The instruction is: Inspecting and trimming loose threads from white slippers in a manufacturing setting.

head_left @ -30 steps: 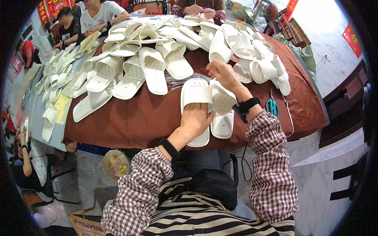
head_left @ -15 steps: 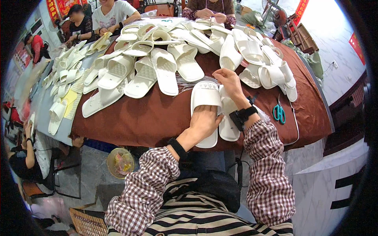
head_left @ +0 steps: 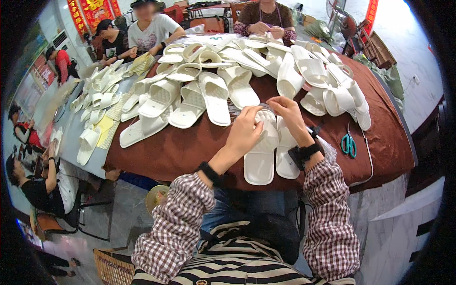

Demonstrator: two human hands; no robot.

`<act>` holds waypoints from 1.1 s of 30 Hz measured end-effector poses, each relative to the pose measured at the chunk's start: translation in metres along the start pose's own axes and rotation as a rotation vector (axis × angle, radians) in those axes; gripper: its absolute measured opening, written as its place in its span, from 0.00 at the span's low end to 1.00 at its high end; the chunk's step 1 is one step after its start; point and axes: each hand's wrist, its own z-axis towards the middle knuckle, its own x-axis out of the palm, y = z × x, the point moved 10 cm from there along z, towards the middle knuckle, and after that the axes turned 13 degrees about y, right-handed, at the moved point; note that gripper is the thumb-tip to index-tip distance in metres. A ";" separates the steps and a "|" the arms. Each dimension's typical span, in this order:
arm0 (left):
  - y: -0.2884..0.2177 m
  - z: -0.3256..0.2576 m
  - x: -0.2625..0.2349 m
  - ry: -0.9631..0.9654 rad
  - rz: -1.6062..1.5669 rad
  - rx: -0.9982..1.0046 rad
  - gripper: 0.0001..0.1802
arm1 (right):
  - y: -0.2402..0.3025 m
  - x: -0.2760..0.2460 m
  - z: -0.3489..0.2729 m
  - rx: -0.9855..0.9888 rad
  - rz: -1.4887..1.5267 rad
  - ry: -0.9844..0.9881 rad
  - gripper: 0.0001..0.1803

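Observation:
A pair of white slippers lies at the table's near edge: the left slipper (head_left: 259,166) with its sole toward me, the right slipper (head_left: 287,164) beside it, partly behind my right wrist. Over the left slipper's far end is my left hand (head_left: 243,134), its fingertips drawn together by the strap. My right hand (head_left: 289,115) hovers just beyond the pair, thumb and fingers pinched. Whatever either hand pinches is too small to make out. Teal-handled scissors (head_left: 348,145) rest to the right of my right wrist.
A big heap of white slippers (head_left: 192,102) covers the far half of the brown cloth (head_left: 190,154). More slippers (head_left: 97,97) lie on a grey table at left. A white cord (head_left: 369,161) hangs over the right side. Co-workers sit across and to the left; a person's hands (head_left: 266,29) work opposite.
My left hand has come out from under the left slipper's strap and moved to its far end, fingertips now together. The right hand stays pinched near the same spot. The whole view has shifted.

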 end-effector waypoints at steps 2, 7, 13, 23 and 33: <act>0.023 0.017 0.016 0.061 -0.004 -0.038 0.18 | 0.006 -0.001 -0.007 -0.013 -0.065 -0.007 0.13; 0.051 0.034 0.039 0.148 -0.143 -0.188 0.12 | 0.018 0.012 -0.019 0.004 -0.054 0.016 0.12; 0.080 0.027 0.055 0.106 -0.575 -0.381 0.08 | 0.010 0.005 -0.014 -0.080 0.036 0.002 0.17; 0.073 0.028 0.051 0.129 -0.471 -0.336 0.09 | -0.001 -0.011 -0.012 -0.140 0.182 -0.120 0.15; 0.070 0.024 0.047 0.098 -0.460 -0.340 0.09 | -0.003 -0.010 -0.013 -0.082 0.120 -0.113 0.11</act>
